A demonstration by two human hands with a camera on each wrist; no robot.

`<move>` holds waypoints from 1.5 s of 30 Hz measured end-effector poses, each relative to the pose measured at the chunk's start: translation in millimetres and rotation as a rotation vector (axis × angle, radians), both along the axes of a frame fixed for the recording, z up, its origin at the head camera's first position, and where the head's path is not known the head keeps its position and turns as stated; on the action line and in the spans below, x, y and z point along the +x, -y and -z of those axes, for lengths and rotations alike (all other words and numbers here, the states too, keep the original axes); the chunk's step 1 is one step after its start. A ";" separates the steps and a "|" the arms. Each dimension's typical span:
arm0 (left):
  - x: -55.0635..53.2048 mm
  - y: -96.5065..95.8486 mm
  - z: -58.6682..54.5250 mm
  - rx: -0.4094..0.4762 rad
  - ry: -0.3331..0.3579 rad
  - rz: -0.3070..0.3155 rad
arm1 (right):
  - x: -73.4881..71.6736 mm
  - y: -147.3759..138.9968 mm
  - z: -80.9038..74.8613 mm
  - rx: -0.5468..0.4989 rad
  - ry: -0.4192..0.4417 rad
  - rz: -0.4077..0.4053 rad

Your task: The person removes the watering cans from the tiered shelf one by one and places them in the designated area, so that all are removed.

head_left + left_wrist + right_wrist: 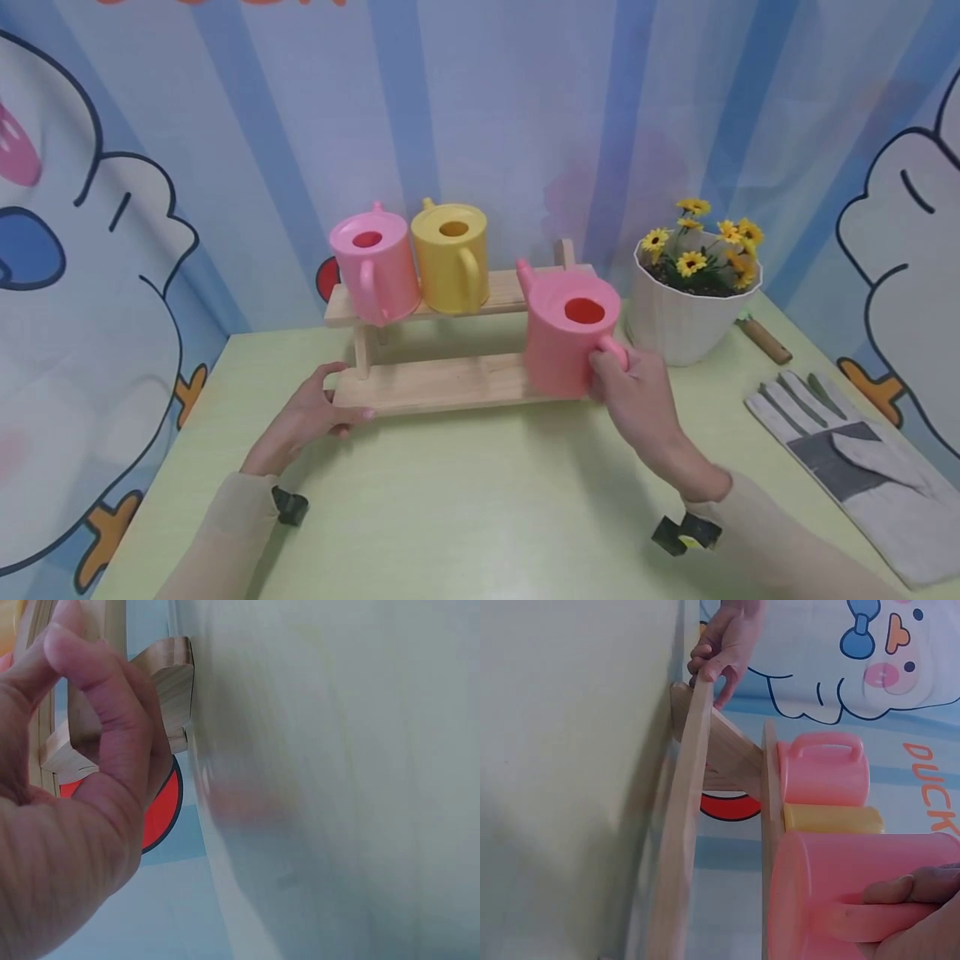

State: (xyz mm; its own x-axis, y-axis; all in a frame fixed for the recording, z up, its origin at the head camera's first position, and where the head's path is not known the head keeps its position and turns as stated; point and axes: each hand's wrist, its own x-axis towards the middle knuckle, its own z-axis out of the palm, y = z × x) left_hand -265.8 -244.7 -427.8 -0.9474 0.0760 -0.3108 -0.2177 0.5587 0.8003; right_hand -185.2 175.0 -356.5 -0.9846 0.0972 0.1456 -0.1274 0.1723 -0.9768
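Note:
My right hand grips the handle of a pink watering can, its spout pointing to the back left. In the head view this can overlaps the right part of a two-tier wooden plant stand. With my left hand I hold the left end of the stand's lower board; the left wrist view shows the fingers curled about it. On the upper board stand another pink watering can at the left end and a yellow watering can beside it, handles facing me.
Right of the stand is a white flowerpot with yellow flowers. A wooden-handled tool lies beside it, and grey-white work gloves lie at the table's right. A striped cartoon curtain hangs behind the table.

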 end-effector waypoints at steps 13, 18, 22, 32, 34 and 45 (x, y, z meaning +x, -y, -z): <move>-0.8 1.1 0.3 0.000 -0.003 0.005 | 13.9 -1.1 13.6 0.026 0.066 0.004; -1.6 1.1 1.5 -0.003 -0.005 0.003 | 18.5 -0.8 17.9 0.025 0.083 0.009; -1.5 1.1 1.0 -0.007 -0.008 0.002 | 21.3 -1.2 22.1 0.031 0.101 0.021; -1.4 0.0 0.7 -0.002 -0.002 0.001 | 28.6 -4.5 34.3 0.037 0.162 0.038; -1.3 -0.2 0.2 -0.005 -0.003 0.002 | 29.6 -5.4 36.7 0.038 0.162 0.042; -0.4 -1.6 -0.5 -0.023 0.000 0.002 | 37.3 -6.9 42.6 0.058 0.193 0.064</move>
